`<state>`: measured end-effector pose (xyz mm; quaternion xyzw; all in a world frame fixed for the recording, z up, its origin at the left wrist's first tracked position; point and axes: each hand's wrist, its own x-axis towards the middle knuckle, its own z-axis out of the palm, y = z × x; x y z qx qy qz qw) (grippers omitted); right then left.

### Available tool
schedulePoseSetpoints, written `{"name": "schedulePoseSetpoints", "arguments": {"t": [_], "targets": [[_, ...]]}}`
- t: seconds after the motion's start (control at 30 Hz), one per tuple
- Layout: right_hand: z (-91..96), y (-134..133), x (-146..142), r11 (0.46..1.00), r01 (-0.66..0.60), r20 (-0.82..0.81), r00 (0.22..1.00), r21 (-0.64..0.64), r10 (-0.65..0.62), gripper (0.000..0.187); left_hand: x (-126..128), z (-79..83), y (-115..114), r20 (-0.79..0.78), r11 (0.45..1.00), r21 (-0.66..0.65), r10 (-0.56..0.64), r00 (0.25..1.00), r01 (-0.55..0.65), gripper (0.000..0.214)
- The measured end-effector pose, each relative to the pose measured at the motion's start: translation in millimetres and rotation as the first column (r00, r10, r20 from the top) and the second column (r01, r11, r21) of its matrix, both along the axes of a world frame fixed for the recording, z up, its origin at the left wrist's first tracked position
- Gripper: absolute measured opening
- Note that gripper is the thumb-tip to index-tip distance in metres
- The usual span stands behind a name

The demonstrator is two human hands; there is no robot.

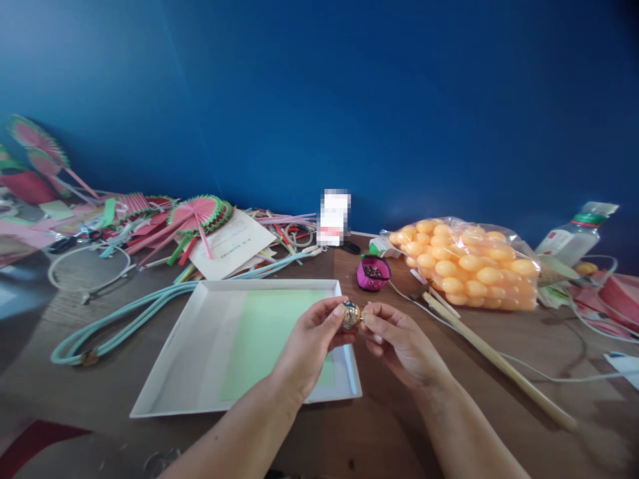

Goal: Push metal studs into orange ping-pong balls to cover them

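Observation:
Between finger and thumb, my left hand (315, 336) grips a small round ball (352, 315) with a shiny, dark and gold patterned surface. From the other side, my right hand (397, 339) pinches a tiny piece against the ball's right end, too small to name. Both hands are above the right edge of a shallow white tray (187, 359), which has a light green sheet (264, 339) lying in it. Just beyond the fingers stands a small purple box (373, 274) with many tiny dark pieces inside.
A clear bag of orange balls (464, 263) lies at the back right, beside a wooden stick (519, 379) and a bottle (572, 233). Looped pale blue cord (124, 326), paper fans (200, 216) and a white sheet (234, 246) crowd the left.

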<state>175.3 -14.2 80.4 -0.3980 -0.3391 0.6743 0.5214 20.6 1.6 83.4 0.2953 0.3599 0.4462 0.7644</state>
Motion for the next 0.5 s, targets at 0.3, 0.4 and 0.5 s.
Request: {"name": "schedulePoseSetpoints", "arguments": {"t": [0.3,0.4,0.5], "targets": [[-0.4,-0.2,-0.3,1.0,0.014,0.009,1.0,0.01,-0.014,0.016,-0.1,0.5,-0.1,0.004,1.0,-0.001,-0.004,1.0,0.004,0.037],[-0.5,-0.1,-0.5,1.0,0.021,0.006,1.0,0.012,-0.021,0.015,0.0,0.4,0.2,0.006,1.0,0.002,-0.004,1.0,0.004,0.036],[-0.5,-0.1,-0.6,1.0,0.025,0.001,1.0,0.017,-0.025,0.015,0.0,0.6,0.3,0.014,1.0,0.007,-0.001,1.0,0.001,0.036]]}}
